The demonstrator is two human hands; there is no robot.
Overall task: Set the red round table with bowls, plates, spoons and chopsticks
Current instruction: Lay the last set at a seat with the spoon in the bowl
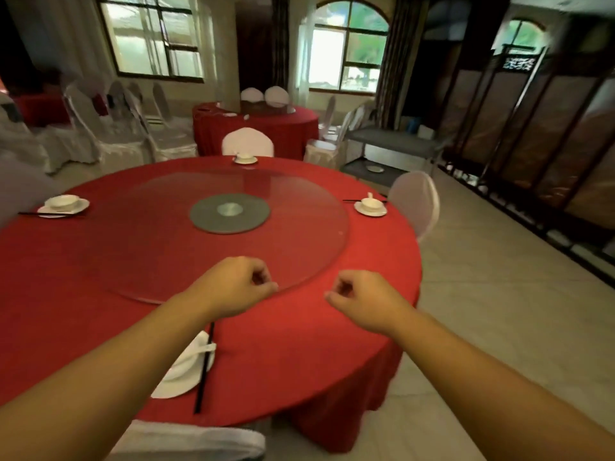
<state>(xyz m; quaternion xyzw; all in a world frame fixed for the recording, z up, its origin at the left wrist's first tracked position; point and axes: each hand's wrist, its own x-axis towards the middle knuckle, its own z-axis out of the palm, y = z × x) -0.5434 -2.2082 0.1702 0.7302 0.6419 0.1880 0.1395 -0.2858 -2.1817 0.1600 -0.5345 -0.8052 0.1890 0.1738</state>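
Head view: left hand (239,286) and right hand (361,299), both loosely curled and holding nothing, hover over the red round table (299,344), which carries four settings; likely next, fetching more tableware.

The near right stretch of the red tabletop (299,344) lies bare between the glass turntable (216,234) and the rim, open to a hand. Settings crowd the left (63,206), far (245,159) and right (370,207) edges. A near plate (179,374), seemingly with chopsticks (204,367) alongside, blocks the near left.
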